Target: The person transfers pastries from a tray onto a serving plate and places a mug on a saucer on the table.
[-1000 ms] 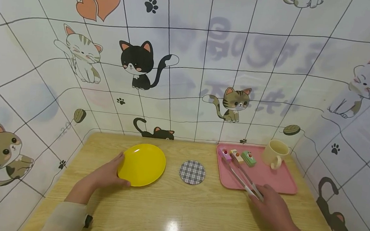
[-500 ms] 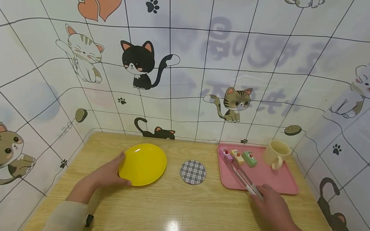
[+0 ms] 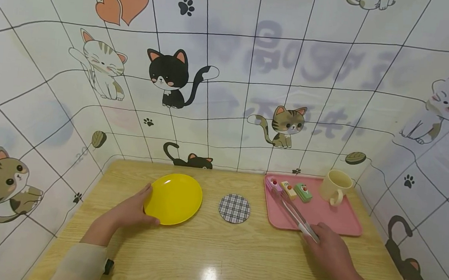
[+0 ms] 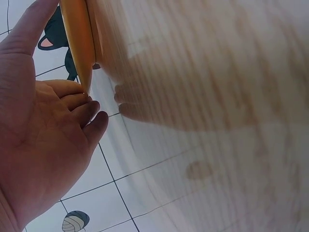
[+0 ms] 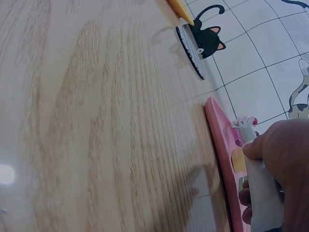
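In the head view my left hand point(image 3: 129, 211) holds the near-left rim of a yellow plate point(image 3: 174, 199), fingers at its left side and thumb at its front. The left wrist view shows the fingertips at the edge of the plate point(image 4: 79, 43). My right hand point(image 3: 330, 249) grips metal tongs point(image 3: 297, 218) whose arms stand close together. They reach over a pink tray point(image 3: 329, 216) to a small pink toy cake point(image 3: 273, 184). Whether the tips pinch this cake is too small to tell. A yellow cake point(image 3: 288, 190) and a green cake point(image 3: 303, 192) lie beside it.
A cream mug point(image 3: 335, 187) stands at the tray's back right. Between plate and tray lies a round checked coaster point(image 3: 234, 209) on the wooden table point(image 3: 216, 249). A cat-printed wall sheet point(image 3: 228, 92) encloses the back and sides.
The arms of the tongs have drawn together near the pink cake; earlier their tips stood apart around it. The left hand and the plate have hardly moved.
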Motion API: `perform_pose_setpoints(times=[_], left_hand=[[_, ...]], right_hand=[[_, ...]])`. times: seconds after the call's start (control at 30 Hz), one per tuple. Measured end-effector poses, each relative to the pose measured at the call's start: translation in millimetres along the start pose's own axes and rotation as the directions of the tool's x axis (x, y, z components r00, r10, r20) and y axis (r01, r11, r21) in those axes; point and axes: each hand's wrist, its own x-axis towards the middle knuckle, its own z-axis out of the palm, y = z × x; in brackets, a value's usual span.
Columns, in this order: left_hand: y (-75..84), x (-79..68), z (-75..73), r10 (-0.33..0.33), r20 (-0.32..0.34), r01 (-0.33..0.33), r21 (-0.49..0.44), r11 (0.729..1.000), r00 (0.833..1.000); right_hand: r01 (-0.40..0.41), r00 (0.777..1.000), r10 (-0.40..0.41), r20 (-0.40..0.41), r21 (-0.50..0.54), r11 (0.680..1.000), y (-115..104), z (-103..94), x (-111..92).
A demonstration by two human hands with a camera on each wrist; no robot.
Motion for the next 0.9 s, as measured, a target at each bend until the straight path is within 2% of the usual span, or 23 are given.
perform_pose_setpoints(times=[0.27,0.6,0.9], left_hand=[[-0.1,-0.3,-0.8,-0.006,0.003,0.006,0.002,1.0,1.0],[-0.6,0.3,-1.0,0.002,-0.006,-0.002,0.011,1.0,1.0],[1.1,-0.9,-2.8,0.02,-0.003,-0.02,0.016,1.0,1.0]], right_hand=[[0.048,0.998,-0.048,-0.032,0.016,0.999,-7.6,-0.9,3.0],[0.082,0.997,-0.082,-0.003,0.04,0.996,-23.2,2.0,10.3],[0.162,0.986,-0.16,-0.054,0.03,0.986,-42.5,7.9,18.1]])
